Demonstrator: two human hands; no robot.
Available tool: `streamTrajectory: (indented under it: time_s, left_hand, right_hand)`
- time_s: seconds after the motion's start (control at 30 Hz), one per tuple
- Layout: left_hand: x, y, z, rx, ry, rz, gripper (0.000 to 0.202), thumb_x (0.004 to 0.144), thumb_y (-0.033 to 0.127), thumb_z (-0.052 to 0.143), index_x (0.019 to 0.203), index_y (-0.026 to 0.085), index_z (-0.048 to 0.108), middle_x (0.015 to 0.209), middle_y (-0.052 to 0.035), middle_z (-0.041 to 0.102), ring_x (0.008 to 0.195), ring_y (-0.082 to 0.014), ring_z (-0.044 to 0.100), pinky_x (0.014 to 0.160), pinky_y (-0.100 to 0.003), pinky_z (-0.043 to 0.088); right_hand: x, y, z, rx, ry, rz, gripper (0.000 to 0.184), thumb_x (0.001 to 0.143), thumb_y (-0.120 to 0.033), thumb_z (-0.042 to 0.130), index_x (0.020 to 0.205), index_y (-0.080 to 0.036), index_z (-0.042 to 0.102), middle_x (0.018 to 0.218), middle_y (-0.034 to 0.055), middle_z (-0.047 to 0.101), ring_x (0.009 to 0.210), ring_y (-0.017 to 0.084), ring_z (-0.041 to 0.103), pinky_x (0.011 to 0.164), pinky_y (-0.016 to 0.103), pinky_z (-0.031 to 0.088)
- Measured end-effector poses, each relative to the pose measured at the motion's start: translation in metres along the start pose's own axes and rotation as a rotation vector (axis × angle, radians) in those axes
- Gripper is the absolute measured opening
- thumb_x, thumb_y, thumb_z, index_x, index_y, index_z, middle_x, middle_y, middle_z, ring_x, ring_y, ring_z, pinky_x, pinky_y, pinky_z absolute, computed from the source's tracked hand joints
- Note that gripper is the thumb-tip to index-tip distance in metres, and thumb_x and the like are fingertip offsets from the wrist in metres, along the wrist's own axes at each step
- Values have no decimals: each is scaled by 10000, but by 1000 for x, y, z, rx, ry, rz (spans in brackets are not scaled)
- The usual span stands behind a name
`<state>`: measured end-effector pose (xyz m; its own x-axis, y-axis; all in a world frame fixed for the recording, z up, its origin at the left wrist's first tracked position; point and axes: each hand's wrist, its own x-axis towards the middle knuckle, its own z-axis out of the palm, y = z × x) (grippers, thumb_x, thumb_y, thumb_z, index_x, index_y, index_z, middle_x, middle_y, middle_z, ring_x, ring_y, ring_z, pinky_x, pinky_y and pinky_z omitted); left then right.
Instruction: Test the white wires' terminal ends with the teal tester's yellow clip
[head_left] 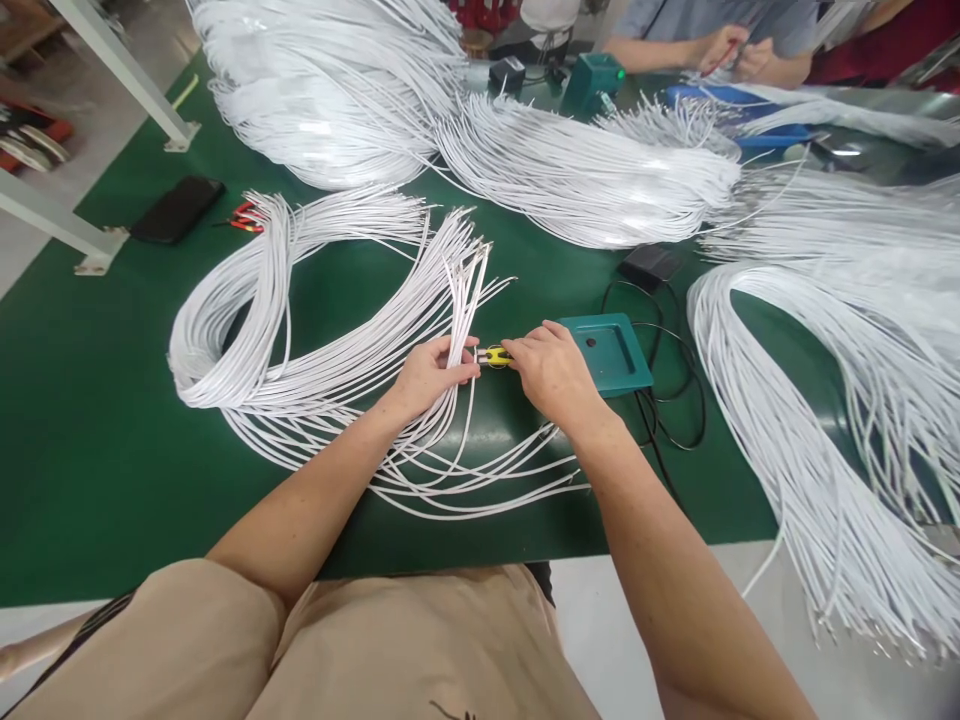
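My left hand (435, 374) is closed around a small bunch of white cables (457, 325), whose stripped ends point up and away from me. Its thumb and fingertips pinch one cable close to the jaws of the pliers. My right hand (553, 368) grips the small yellow-and-black pliers (496, 356), and their jaws reach left to that cable. Whether the jaws are closed on it I cannot tell. A large coiled bundle of white cables (210, 350) lies to the left, its loose strands running under my left hand. Beside my right hand sits a shallow teal tray (622, 352).
Thick white cable bundles (592, 180) fill the table's back and right side, one hanging over the front edge. A black phone-like slab (178, 210) and red-handled pliers (246, 216) lie back left. Black cords (686, 400) loop behind the tray. Across the table a co-worker's hands (739, 52) handle something.
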<state>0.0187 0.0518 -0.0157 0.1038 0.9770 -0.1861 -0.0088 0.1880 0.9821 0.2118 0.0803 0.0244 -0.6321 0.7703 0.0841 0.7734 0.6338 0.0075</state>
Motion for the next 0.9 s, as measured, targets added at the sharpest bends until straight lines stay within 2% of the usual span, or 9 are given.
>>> streamTrajectory:
  time_s: [0.13,0.27,0.4,0.5,0.6,0.67,0.8,0.9]
  left_hand:
    - [1,1,3,126,45,29,396,681,286,735,1049,155,674,832,-13,665,723,-141,624,757,-296,494]
    - [3,-1,3,215,62,62,223,672,285,730,833,139,681,1051,-79,697,831,-182,656,814,-321,491]
    - [3,-3,2,269,58,67,231,672,330,733,810,151,683,1142,-86,692,899,-213,663,864,-352,484]
    - [2,-1,1,268,46,52,254,675,352,732,831,156,693,1145,-85,693,905,-216,662,878,-357,482]
    - [1,2,0,266,36,17,265,681,360,731,854,161,703,1127,-79,694,902,-215,661,869,-356,484]
    - [1,3,-1,271,28,2,271,683,360,731,871,166,709,1099,-72,697,893,-211,658,866,-356,480]
    - [2,1,-4,256,11,2,358,681,351,738,986,167,704,947,-50,699,829,-188,645,852,-350,469]
    - [3,-3,-7,191,26,7,452,658,329,761,1072,169,676,916,-34,680,798,-172,632,809,-328,474]
  right_hand:
    - [3,5,1,4,-40,-11,317,863,-60,447,1013,-133,717,865,109,736,867,238,592,1014,382,295]
    - [7,7,-1,-22,-77,-4,339,855,-60,445,1016,-141,732,866,115,736,869,233,608,1018,375,305]
    - [8,4,-6,-26,-128,-11,381,871,-67,414,1108,-119,707,957,126,739,923,233,630,1049,393,309]
    - [3,2,-6,11,-6,66,385,932,-153,384,1209,-110,647,1154,137,695,1146,257,569,1122,453,238]
    - [-5,3,-1,-40,187,318,425,957,-214,361,1322,-93,543,1361,180,562,1325,319,418,1131,577,162]
    - [-9,5,5,-75,239,430,460,959,-242,362,1379,-91,473,1443,209,466,1374,351,347,1107,629,163]
    - [-9,9,12,-78,229,443,472,963,-252,364,1403,-97,434,1475,222,412,1397,354,310,1099,634,174]
    - [-8,0,6,-51,282,428,447,958,-244,393,1372,-91,462,1455,220,431,1373,345,338,1105,611,177]
